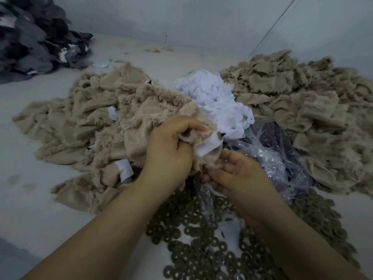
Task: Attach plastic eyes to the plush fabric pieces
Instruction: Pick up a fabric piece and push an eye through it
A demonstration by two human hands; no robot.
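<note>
At far left of the surface (30,199), a heap of beige plush pieces (80,122), limp and light; likely to slump if lifted by an edge. Left hand (171,146) grips the working plush piece (210,156), fingers curled into fur and white backing (207,146), a dark eye (222,135) at its top. Best held bunched close beside the eye. Right hand (236,174) pinches the lower edge. Brown washers (193,249) below; bagged parts (278,158), uncut beige stack (302,102) at right.

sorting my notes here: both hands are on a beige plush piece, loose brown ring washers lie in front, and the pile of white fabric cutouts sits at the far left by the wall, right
Not quite. In the head view the white cutouts sit in the middle, between the two beige plush heaps; the far-left pile is dark grey. The rest stands.
</note>
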